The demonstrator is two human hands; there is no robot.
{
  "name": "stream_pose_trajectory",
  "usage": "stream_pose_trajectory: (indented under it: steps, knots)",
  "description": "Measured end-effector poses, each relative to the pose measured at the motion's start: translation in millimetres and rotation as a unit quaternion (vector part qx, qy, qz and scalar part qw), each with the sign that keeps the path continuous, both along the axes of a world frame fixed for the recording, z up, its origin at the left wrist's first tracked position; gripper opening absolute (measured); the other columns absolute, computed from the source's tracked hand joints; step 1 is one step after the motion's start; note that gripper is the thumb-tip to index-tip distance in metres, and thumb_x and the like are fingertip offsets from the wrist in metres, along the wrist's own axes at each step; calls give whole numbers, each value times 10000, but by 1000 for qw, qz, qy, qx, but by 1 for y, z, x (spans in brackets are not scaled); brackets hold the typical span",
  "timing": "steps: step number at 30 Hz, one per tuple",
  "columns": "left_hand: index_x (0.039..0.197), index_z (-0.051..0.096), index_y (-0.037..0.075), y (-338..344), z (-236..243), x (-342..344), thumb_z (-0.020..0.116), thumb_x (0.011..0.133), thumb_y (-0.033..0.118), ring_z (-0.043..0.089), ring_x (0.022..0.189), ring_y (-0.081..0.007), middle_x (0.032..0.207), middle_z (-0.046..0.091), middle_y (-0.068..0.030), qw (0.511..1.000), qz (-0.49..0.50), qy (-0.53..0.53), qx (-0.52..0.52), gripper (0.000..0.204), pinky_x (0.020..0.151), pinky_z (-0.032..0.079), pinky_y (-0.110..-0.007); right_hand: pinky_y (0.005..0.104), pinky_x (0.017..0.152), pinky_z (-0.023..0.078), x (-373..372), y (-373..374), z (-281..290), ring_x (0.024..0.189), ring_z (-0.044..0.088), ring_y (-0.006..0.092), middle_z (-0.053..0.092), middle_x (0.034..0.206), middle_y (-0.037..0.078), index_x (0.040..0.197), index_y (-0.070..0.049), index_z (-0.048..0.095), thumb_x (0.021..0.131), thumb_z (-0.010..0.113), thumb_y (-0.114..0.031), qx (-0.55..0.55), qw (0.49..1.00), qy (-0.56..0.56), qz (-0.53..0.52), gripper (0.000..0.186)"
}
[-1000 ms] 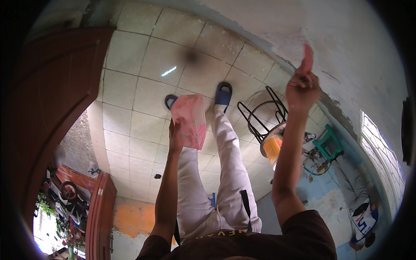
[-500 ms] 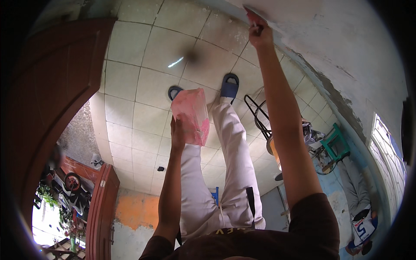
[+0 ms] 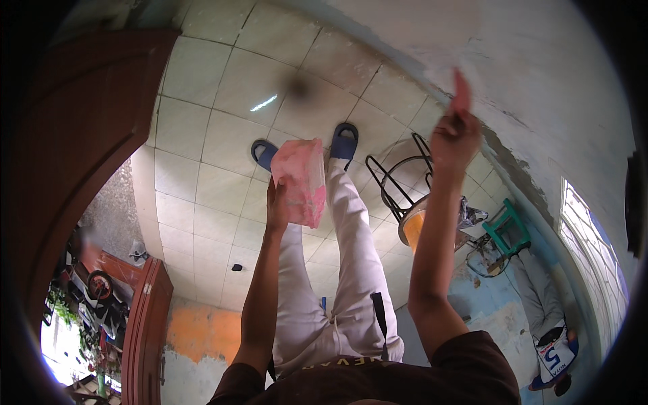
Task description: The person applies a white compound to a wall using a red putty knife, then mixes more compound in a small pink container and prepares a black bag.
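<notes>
My left hand (image 3: 277, 202) grips the side of a pink, boxy container (image 3: 299, 169), its outside smeared with whitish matter, in front of my legs. Its inside is mostly turned from view. On the right, my right hand (image 3: 456, 140) is closed around a red, flat putty scraper (image 3: 462, 93), blurred by motion. The scraper points away from me, over the patchy grey-white wall (image 3: 533, 74). Whether its edge touches the wall I cannot tell.
A stool with black metal legs (image 3: 391, 185) stands right of my feet, close to a green plastic stool (image 3: 507, 226). Another person (image 3: 550, 337) is at the right by the wall. A brown door (image 3: 88, 128) stands at the left. Pale tiles (image 3: 196, 135) cover the floor.
My right hand has moved right and nearer along the wall with the scraper, which now points more directly away. My left hand still holds the pink container in nearly the same place.
</notes>
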State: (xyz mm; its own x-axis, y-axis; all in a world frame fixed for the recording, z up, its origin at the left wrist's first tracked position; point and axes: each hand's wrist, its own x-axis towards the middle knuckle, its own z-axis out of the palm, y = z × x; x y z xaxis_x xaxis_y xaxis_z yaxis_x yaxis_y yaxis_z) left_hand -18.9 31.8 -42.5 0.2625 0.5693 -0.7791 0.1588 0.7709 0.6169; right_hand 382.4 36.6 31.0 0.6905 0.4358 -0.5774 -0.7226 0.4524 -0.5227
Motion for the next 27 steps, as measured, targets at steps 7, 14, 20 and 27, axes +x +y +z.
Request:
stream_pose_trajectory:
  steps: [7,14,20,27]
  knots:
    - [1387,466,-36,4,8,-1,423,1038,455,505,1223,-266,1318,553,-157,998,-33,54,31,604,1060,370,-369,164,512,460,-6,74,-163,912,678,196,617,1187,221,1263,89,489,862,510,34,8,968,195,158,404]
    - [1423,440,-35,0,6,-16,427,1039,458,496,1254,-287,1347,545,-176,996,-21,80,20,626,1086,349,-371,197,586,546,49,91,-122,913,674,233,580,1213,280,1231,118,513,822,532,52,221,943,245,49,415]
    - [1495,364,-20,-17,2,-16,449,1020,504,402,1384,-294,1483,445,-187,997,-42,50,-34,712,1150,287,-366,229,613,559,74,-5,-31,831,639,216,566,1222,283,1251,122,503,793,542,42,228,921,285,-133,467]
    - [1478,338,-15,-34,-10,-21,446,1020,541,465,1309,-254,1428,461,-142,996,-16,47,-69,728,1087,396,-383,213,561,561,22,-39,-69,850,696,203,689,1071,140,1113,9,632,905,555,-139,-213,969,-104,-63,266]
